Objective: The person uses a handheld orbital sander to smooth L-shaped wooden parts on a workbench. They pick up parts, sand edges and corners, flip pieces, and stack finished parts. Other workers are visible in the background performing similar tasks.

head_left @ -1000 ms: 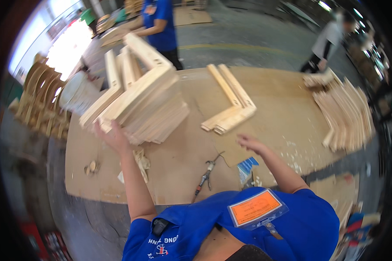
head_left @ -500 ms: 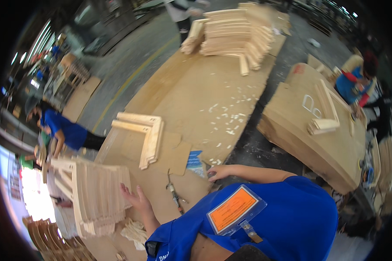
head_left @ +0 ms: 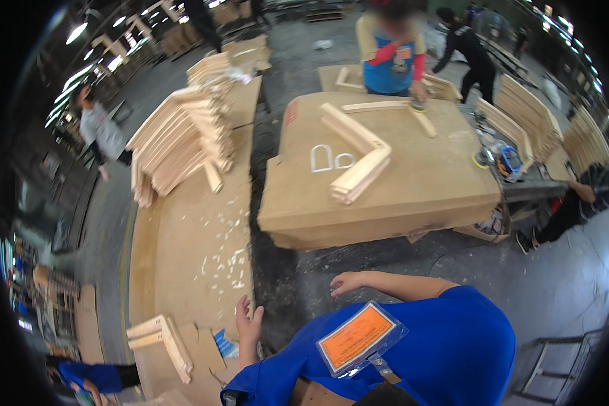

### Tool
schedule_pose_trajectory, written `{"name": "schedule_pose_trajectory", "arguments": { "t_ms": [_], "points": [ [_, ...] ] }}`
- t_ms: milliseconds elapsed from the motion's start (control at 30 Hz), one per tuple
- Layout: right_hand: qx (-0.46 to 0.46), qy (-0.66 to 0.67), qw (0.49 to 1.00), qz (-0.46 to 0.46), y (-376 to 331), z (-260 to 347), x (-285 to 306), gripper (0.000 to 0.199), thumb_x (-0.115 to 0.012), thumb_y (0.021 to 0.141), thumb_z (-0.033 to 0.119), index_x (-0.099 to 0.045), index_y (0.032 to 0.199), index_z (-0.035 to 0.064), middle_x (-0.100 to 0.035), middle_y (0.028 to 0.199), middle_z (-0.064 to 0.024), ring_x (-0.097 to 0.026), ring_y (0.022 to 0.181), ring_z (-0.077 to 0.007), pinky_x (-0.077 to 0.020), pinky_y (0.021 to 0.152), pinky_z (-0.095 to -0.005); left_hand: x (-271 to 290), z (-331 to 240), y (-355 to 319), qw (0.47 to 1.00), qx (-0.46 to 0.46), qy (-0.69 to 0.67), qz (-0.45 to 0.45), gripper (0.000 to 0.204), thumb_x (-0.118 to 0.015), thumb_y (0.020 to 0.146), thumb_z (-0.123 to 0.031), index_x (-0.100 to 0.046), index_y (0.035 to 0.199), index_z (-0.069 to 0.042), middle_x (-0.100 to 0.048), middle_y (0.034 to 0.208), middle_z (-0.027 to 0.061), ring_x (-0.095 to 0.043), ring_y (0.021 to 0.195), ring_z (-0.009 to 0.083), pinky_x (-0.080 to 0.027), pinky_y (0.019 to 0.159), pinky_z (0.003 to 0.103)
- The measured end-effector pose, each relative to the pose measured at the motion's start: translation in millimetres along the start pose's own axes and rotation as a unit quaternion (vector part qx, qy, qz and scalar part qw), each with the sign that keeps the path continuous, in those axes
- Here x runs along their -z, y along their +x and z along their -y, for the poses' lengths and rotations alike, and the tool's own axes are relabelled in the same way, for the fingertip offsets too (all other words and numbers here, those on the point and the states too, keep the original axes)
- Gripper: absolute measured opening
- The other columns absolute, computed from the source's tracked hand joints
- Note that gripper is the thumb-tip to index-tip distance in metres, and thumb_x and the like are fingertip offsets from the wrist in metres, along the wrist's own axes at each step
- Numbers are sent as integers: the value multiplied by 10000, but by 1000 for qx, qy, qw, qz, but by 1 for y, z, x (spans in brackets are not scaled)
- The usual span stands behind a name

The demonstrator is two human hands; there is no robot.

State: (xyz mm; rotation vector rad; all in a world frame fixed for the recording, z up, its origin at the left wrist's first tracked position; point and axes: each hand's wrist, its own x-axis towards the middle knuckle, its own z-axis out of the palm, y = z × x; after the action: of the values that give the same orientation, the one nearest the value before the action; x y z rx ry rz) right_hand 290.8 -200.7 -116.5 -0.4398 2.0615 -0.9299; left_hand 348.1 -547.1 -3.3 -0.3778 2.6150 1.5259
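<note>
My left hand (head_left: pixel 248 323) is held up beside the right edge of the cardboard-covered table (head_left: pixel 176 271), its fingers apart and nothing in them. My right hand (head_left: pixel 347 283) hovers over the floor gap in front of the second bench, fingers loosely bent, with no object visible in it. Nearest to my left hand lie a blue printed sheet (head_left: pixel 226 344) and a pair of L-shaped wooden frame pieces (head_left: pixel 172 342) at the table's near left. White scraps (head_left: pixel 223 250) are scattered along the table farther up.
A tall stack of angled wooden pieces (head_left: pixel 179 139) stands at the table's far end. Across a dark gap, another cardboard-covered bench (head_left: pixel 413 183) bears more wooden frame pieces (head_left: pixel 365 162). A person in blue (head_left: pixel 389 71) holds a sander there. Other people stand around.
My view has swung to the right, bringing the second bench to the middle. My right hand has come away from the dark object near the table's edge; my left hand stays raised.
</note>
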Motion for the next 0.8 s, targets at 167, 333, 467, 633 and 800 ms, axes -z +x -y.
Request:
{"name": "schedule_pose_trajectory", "arguments": {
  "t_ms": [167, 333, 467, 633, 800],
  "points": [
    [-34, 117, 986, -110, -67, -61, 23, 722, -657, 813, 485, -483, 1290, -28, -632, 1127, -183, -597, 1055, -253, -452, 921, -327, -87, -33, 63, 973, -71, 43, 215, 595, -693, 818, -248, -434, 1317, -53, -582, 1150, 173, -550, 1063, 262, -437, 921, 384],
    [-86, 212, 951, -208, -100, -76, 42, 695, -653, 817, 479, -497, 1288, -8, -624, 1137, -163, -577, 1084, -251, -433, 948, -327, -158, -51, 124, 922, 92, -39, 374, 609, -595, 887, -369, -356, 1389, -119, -591, 1158, 144, -574, 994, 223, -456, 812, 337],
    [-133, 183, 936, -270, -118, -92, 64, 635, -671, 805, 470, -546, 1258, 42, -608, 1174, -159, -559, 1114, -245, -430, 956, -341, -210, -56, 175, 885, 205, -103, 406, 626, -453, 912, -525, -352, 1385, -126, -580, 1179, 161, -575, 985, 262, -460, 807, 402],
    [-163, 281, 865, -381, -134, -113, 103, 638, -701, 794, 420, -542, 1241, -7, -634, 1107, -176, -600, 1027, -225, -472, 884, -328, -246, -42, 240, 860, 215, -163, 433, 755, -435, 897, -597, -308, 1400, -48, -463, 1323, 239, -477, 1190, 354, -392, 970, 445],
    [-209, 229, 862, -401, -127, -111, 160, 639, -666, 817, 439, -527, 1267, 6, -629, 1153, -138, -598, 1036, -235, -465, 894, -321, -273, -52, 296, 817, 256, -132, 500, 886, -407, 863, -674, -351, 1358, 59, -439, 1355, 247, -427, 1257, 350, -363, 1024, 433]
  ]
}}
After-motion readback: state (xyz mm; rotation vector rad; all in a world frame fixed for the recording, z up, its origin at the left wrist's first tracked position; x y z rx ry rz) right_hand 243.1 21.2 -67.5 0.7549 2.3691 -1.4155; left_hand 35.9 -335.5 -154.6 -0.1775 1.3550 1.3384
